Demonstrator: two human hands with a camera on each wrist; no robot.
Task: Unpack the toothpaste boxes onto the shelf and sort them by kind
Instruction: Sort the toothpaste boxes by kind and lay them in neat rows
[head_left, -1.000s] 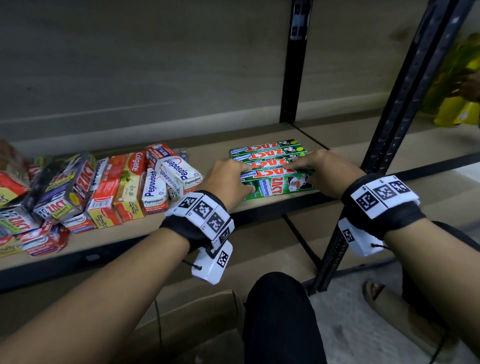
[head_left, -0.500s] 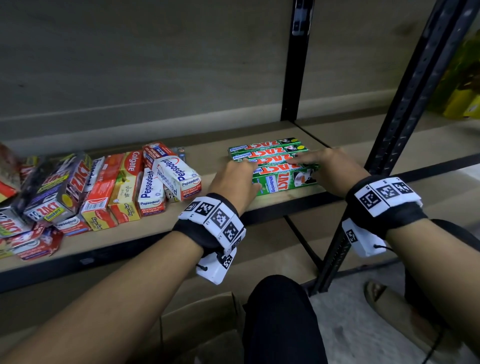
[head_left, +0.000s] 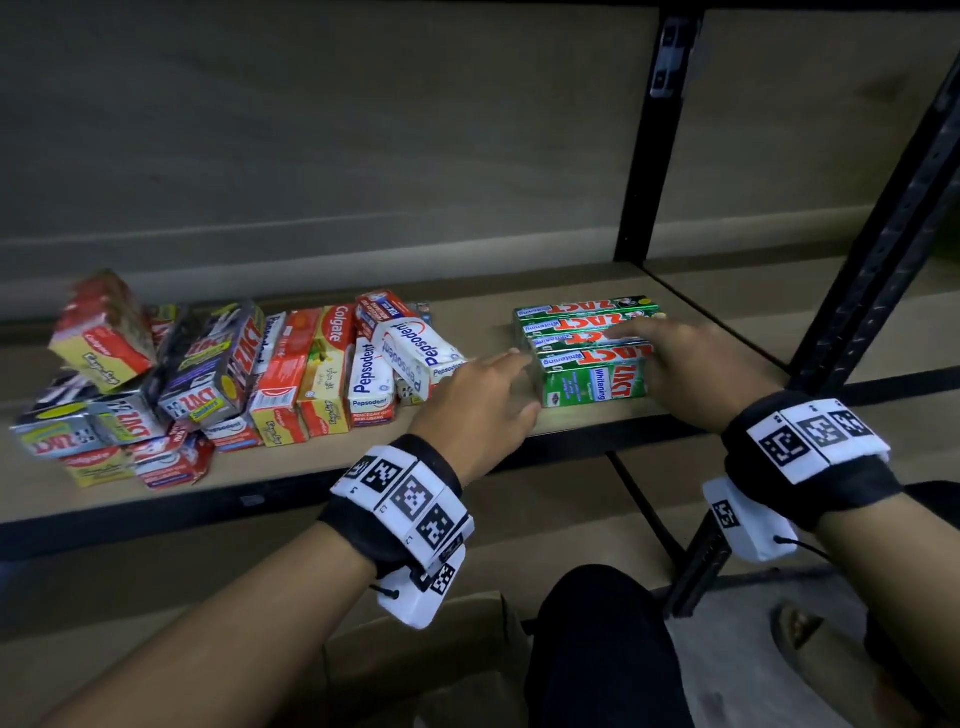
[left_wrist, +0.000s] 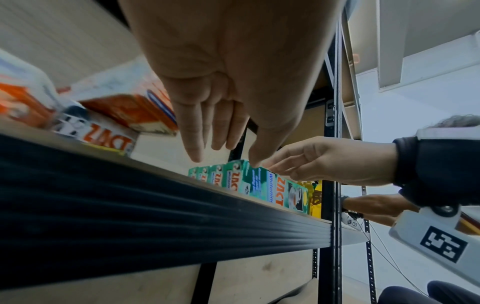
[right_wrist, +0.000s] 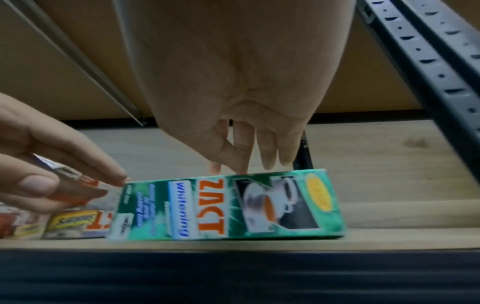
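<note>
Broadly, the shelf (head_left: 597, 423) carries two groupings: at its left a mixed heap of red, white and dark toothpaste boxes (head_left: 218, 379) lies jumbled and unsorted, while well apart to the right the green Zact boxes (head_left: 587, 348) stand in one tidy row near the front edge. Judged from this, one kind is sorted and the heap remains. Left hand (head_left: 478, 395) touches the row's end with straight fingers; right hand (head_left: 691, 358) rests relaxed fingers on top, neither gripping.

The green boxes (head_left: 589, 358) read "ZACT Whitening". White boxes (head_left: 370, 385) say "Pepsodent", a red-and-yellow box (head_left: 326, 374) says "Colgate", and the dark boxes (head_left: 208, 364) carry "ZACT", one tagged "Smokers".
</note>
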